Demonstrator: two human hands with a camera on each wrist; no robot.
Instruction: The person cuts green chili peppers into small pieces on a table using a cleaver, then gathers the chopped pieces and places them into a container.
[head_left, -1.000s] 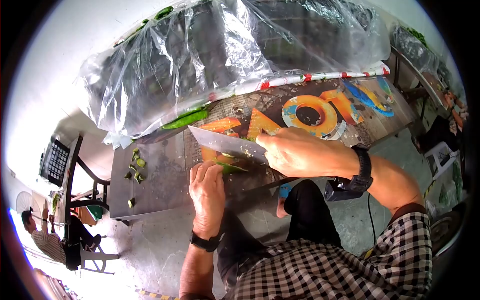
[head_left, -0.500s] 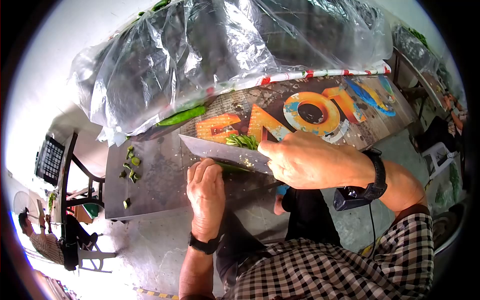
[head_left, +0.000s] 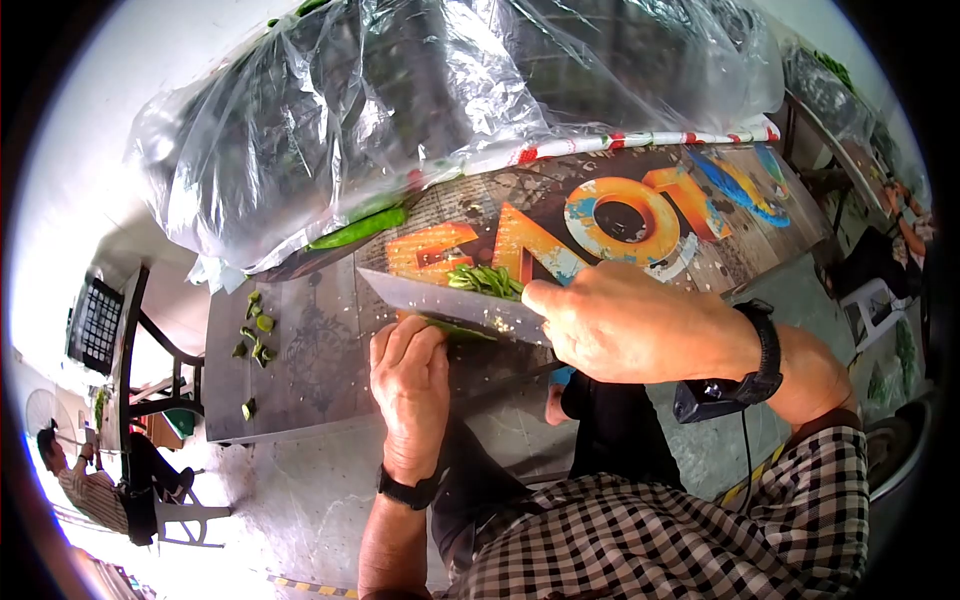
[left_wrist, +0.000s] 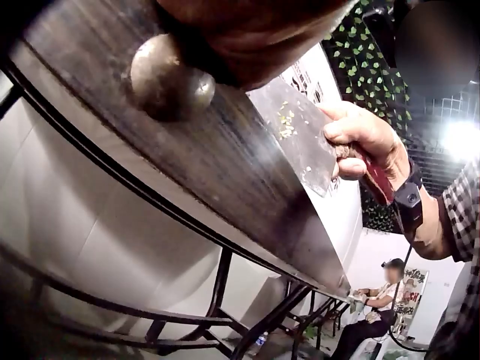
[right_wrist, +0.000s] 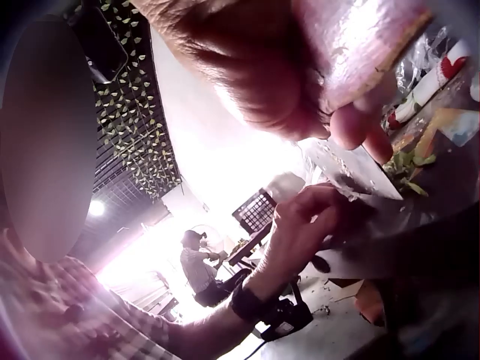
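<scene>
the right hand [head_left: 650, 325] is closed firmly round the red handle [left_wrist: 377, 184] of a broad knife [head_left: 435, 300], up close to the blade, likely so the wide steel can be steered with little wobble. the blade reaches leftward from that hand and lies just past the left fingertips, with pale bits stuck to its face.

the left hand [head_left: 408, 372] has its fingers bent down over a green pepper [head_left: 465, 332], holding it on the table [head_left: 300, 390]; the curl probably pins the pepper while keeping the tips back from the edge. how tightly it grips, the pictures don't tell. the pepper shows from under those fingers, on the near side of the blade.

cut green strips [head_left: 485, 281] sit beyond the blade from the left hand, perhaps so they stay apart from the uncut part. small green scraps [head_left: 264, 324] lie well off to the left of that hand, seemingly out of the way. a whole pepper [head_left: 358, 229] rests farther out ahead of it, beside the plastic sheet [head_left: 290, 170].
</scene>
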